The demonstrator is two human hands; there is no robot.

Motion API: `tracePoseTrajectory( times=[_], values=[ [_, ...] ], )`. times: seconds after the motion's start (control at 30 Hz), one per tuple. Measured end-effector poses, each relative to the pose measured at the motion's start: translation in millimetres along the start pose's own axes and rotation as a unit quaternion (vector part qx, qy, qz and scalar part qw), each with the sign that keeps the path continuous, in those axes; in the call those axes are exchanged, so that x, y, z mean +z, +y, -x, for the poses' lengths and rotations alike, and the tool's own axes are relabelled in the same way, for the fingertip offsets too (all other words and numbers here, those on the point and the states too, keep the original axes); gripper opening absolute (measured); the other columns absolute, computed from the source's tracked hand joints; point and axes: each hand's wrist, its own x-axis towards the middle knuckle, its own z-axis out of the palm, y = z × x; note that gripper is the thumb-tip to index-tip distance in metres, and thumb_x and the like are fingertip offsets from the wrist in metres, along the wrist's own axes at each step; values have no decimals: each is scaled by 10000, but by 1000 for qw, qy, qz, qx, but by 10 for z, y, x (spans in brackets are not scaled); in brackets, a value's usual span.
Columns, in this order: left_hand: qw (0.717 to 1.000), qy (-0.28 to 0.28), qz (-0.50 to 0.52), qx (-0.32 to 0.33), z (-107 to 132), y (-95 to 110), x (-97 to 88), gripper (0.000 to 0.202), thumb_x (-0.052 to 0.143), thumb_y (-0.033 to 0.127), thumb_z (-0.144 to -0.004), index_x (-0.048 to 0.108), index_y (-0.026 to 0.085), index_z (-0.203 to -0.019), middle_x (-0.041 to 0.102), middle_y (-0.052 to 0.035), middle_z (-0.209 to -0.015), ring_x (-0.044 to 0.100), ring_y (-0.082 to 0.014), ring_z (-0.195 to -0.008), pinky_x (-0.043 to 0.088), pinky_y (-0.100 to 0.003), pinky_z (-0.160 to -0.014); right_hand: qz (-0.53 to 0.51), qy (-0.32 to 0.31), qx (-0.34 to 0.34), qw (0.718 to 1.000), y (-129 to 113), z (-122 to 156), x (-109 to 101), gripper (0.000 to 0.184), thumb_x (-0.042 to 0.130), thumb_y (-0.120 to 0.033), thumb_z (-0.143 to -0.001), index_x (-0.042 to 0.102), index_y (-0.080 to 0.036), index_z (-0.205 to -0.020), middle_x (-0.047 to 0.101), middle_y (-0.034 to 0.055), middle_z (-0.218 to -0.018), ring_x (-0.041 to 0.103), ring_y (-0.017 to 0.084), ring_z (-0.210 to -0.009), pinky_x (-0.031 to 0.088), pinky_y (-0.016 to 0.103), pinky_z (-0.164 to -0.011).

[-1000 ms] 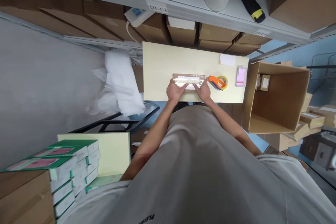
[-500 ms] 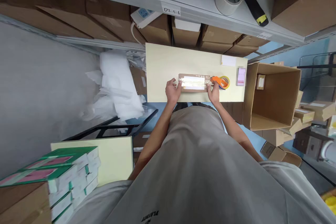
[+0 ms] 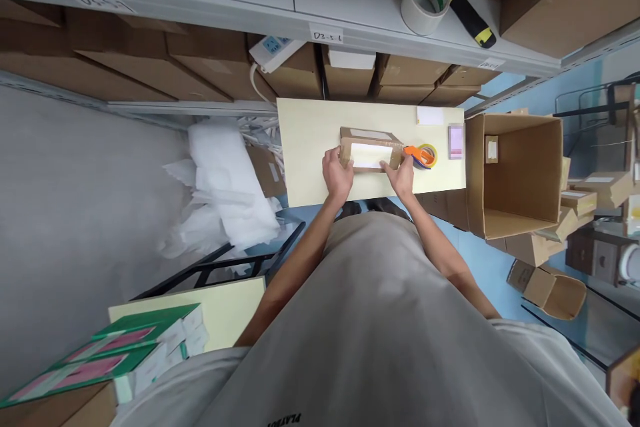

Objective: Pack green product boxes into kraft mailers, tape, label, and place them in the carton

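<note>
A small brown cardboard box (image 3: 371, 169) with white labels on two visible sides is tilted above the cream tabletop (image 3: 307, 147). My left hand (image 3: 339, 172) grips its left end, thumb on the near face. My right hand (image 3: 401, 175) holds the right end, its thumb lying along the lower edge of the label. Just right of that hand lies an orange tape dispenser (image 3: 419, 156) with a yellow-rimmed roll. Farther right are a phone (image 3: 455, 142) and, behind it, a white slip (image 3: 430, 115).
A large open carton (image 3: 520, 230) stands at the table's right end, with a small labelled box (image 3: 491, 149) inside. White foam wrap (image 3: 225, 180) hangs at the left. On the shelf above sit a tape roll (image 3: 425, 3) and a black-and-yellow cutter (image 3: 472, 18). Green-and-white boxes (image 3: 145, 347) are stacked lower left.
The box has tipped, so a second labelled side now shows. Both hands have shifted with it, the right thumb moving inward onto the near face. The camera view has tilted slightly.
</note>
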Motion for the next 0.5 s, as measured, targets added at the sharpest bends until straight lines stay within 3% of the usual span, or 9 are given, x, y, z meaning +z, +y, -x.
tracePoseTrajectory(
  times=[0.13, 0.23, 0.37, 0.5],
  values=[
    [999, 30, 5, -9, 56, -10, 14, 460, 796, 85, -876, 654, 253, -1280, 714, -111, -1346, 710, -326, -1316, 575, -523, -1196, 34, 25, 38, 998, -60, 97, 172, 863, 821, -773, -911, 475, -162, -1413, 655, 266, -1425, 679, 428, -1373, 595, 579, -1134],
    [999, 32, 1, -40, 221, -93, 33, 459, 803, 105, -865, 644, 247, -1271, 716, -124, -1354, 720, -341, -1337, 574, -544, -1207, 36, 31, 13, 999, -24, 130, 302, 875, 836, -751, -908, 459, -139, -1407, 621, 311, -1444, 613, 458, -1455, 558, 605, -1195],
    [997, 45, 23, -64, 400, -234, 15, 443, 733, 106, -898, 669, 264, -1307, 735, -134, -1371, 761, -311, -1299, 612, -476, -1168, 20, -24, -61, 998, 164, 148, 301, 573, 704, -567, -1042, 448, -189, -1388, 613, 270, -1442, 636, 402, -1408, 577, 593, -1175],
    [995, 65, 8, -70, 369, -310, 6, 459, 680, 100, -914, 721, 233, -1351, 767, -143, -1393, 773, -310, -1298, 605, -455, -1185, 1, -85, -116, 990, 375, 145, 211, 363, 554, -425, -1096, 436, -224, -1373, 613, 233, -1432, 687, 332, -1284, 630, 525, -1084]
  ],
)
